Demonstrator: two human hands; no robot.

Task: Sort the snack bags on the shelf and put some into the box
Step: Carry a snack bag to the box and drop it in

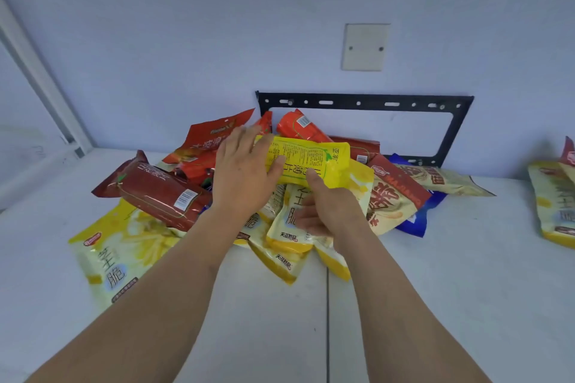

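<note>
Yellow snack bag up over the heap on the shelf, my left hand gripping its left end, my right hand pinching its lower edge.

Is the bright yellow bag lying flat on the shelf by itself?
No, both hands hold the bright yellow bag up above the pile.

Pale wall, blank plate, black bracket
</note>
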